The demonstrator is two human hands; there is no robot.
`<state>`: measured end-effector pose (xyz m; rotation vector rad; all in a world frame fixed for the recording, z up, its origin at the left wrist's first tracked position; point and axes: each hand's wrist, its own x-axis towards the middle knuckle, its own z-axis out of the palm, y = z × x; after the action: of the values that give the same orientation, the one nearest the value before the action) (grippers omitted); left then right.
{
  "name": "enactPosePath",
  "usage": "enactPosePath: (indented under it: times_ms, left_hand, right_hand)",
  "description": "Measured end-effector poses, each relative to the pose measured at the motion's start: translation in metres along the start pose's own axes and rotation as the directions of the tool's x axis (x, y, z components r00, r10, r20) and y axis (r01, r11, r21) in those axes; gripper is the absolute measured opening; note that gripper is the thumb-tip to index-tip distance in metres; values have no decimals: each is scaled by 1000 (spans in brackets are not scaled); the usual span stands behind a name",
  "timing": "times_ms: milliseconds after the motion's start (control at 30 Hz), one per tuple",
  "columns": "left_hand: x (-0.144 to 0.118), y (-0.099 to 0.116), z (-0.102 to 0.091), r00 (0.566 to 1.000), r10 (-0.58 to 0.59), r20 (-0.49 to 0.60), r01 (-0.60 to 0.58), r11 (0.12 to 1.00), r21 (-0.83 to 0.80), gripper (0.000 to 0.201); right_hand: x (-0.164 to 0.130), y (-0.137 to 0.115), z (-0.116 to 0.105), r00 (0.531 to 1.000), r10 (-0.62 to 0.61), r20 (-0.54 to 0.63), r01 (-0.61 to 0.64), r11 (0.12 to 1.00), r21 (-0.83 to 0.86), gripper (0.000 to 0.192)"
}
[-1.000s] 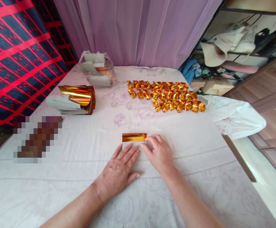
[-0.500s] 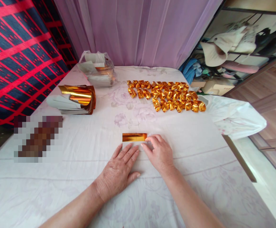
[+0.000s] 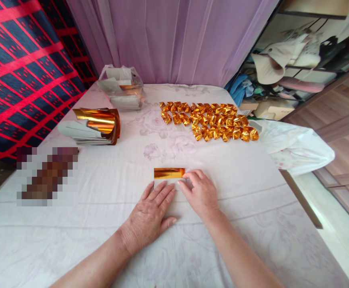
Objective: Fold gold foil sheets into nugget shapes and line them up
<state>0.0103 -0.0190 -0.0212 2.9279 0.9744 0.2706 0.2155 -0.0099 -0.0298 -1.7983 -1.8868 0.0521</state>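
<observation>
The person's left hand [image 3: 150,214] lies flat, fingers spread and palm down, on the pale near half of a folded sheet of gold paper [image 3: 169,173] at the middle of the desk [image 3: 72,240], which is covered with a white flowered cloth. The right hand [image 3: 201,194] rests just at 3 o'clock of the left one, fingers bent loosely, its fingertips [image 3: 184,177] pressing on the right end of the sheet where the gold strip ends; it pinches nothing that can be seen. Only a narrow shiny gold band of the sheet shows, at 12 o'clock of the left hand's fingers.

Well apart at 12 to 1 o'clock lies a cluster of small folded gold pieces [image 3: 210,121], set in close rows. At 10 o'clock a stack of gold sheets [image 3: 95,126] sits with its top leaves curled up, showing grey backs below. Behind it, at 11 o'clock, stands a clear plastic bag [image 3: 122,86] holding more sheets. A white plastic bag [image 3: 294,146] hangs over the desk's edge at 2 o'clock. A lilac curtain [image 3: 174,40] falls behind the far end of the desk.
</observation>
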Motion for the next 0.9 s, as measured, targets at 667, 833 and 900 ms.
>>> enactPosePath:
  times_ms: [667, 833, 900]
  left_hand:
    - [1, 0, -1, 1000, -23, 10, 23, 999, -45, 65]
    - [2, 0, -2, 1000, -13, 8, 13, 999, -38, 64]
    - [2, 0, -2, 1000, -14, 9, 14, 999, -30, 63]
  right_hand:
    - [0, 0, 2, 999, 44, 7, -44, 999, 17, 18]
    - [-1, 2, 1, 1000, 13, 3, -13, 999, 49, 13]
    - [-1, 3, 1, 1000, -9, -2, 9, 998, 67, 8]
